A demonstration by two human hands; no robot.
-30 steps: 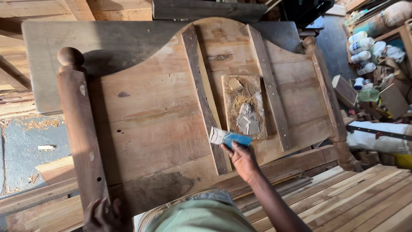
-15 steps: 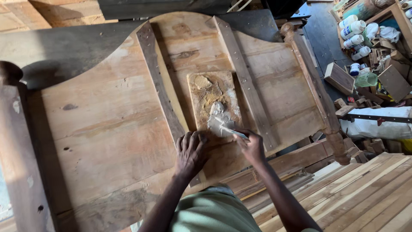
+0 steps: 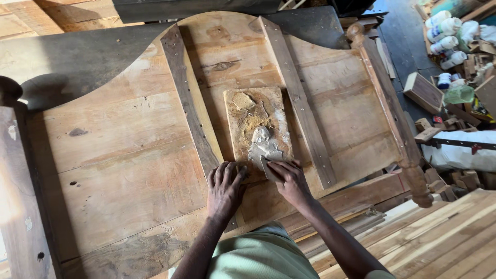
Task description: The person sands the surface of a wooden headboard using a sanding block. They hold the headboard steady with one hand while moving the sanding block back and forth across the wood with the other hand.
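Observation:
A wooden headboard [image 3: 129, 150] with two upright battens lies flat before me. Between the battens rests a small board [image 3: 256, 111] smeared with sawdust and a lump of grey filler paste [image 3: 262, 140]. My left hand [image 3: 225, 188] presses flat on the wood by the board's lower left corner, holding nothing. My right hand [image 3: 287, 180] grips a flat scraper [image 3: 268, 168] whose blade touches the paste at the board's lower edge. Most of the scraper is hidden under my fingers.
A turned post [image 3: 392, 113] runs down the headboard's right side, another [image 3: 20, 175] at the left. Planks [image 3: 439, 232] lie at the lower right. Bottles, wood offcuts and a white sack [image 3: 460, 155] clutter the floor at the right.
My left hand came up from the lower left post onto the wood beside the small board. My right hand brought the scraper down onto the paste and drew it toward the board's lower edge.

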